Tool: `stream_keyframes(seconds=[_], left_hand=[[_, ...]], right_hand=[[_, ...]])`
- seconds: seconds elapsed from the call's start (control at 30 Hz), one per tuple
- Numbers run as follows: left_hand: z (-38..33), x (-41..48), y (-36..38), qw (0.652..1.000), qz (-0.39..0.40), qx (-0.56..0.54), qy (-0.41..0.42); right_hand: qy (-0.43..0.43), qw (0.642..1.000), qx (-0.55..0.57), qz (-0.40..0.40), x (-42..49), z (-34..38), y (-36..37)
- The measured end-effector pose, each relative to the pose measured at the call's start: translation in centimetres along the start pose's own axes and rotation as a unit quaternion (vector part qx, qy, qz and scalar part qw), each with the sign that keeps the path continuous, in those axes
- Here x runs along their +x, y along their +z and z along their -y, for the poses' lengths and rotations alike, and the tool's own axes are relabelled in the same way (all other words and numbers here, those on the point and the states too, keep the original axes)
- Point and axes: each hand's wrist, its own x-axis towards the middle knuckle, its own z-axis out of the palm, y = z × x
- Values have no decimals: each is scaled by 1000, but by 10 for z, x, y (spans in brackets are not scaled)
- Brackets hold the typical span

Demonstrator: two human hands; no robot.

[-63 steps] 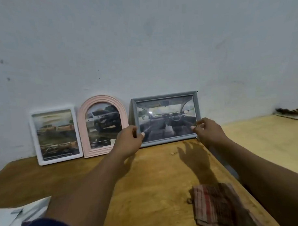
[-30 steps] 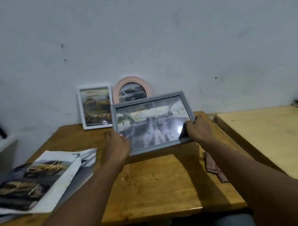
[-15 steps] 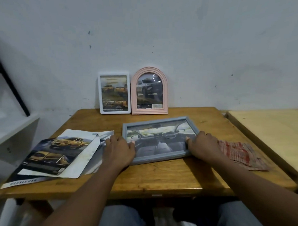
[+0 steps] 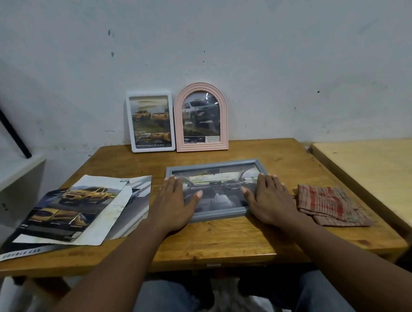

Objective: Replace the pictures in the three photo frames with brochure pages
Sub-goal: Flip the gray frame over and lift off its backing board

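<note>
Head view: at centre frame, a grey photo frame point(image 4: 219, 192) lies face up on the wooden bench point(image 4: 215, 239), showing a picture of a car interior. The person's left hand point(image 4: 176, 203) rests flat on its left end and the right hand point(image 4: 269, 200) on its right end. The fingers of both are straight and spread and grip nothing. Against the wall in the upper middle stand a white frame point(image 4: 151, 122) and, just beside it, a pink arched frame point(image 4: 201, 117), both upright. Loose brochure pages point(image 4: 73, 207) lie at centre left, and a checked cloth point(image 4: 328, 205) at centre right.

The frame looks ready to be opened. It would best be lifted by its rims, with the palms off the glass. It should then be turned face down on bare wood, away from the loose pages, so the backing can be reached.

Two seconds ago this frame stood against the wall, to the right of the pink one. A second ago both hands held it in the air. Half a second ago it was already lying on the bench with the fingers curled at its edges, and they have since flattened out.
</note>
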Motion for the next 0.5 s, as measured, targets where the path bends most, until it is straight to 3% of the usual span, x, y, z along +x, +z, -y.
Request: stream_keyframes(seconds=[0.3,0.5], left_hand=[[-1,-3,-1,1000,10,16,10],[3,-1,2,1000,-8,-21,10]], right_hand=[[5,999,-5,33,-2,-1,-2],[84,984,154,19,7,-6,-17]])
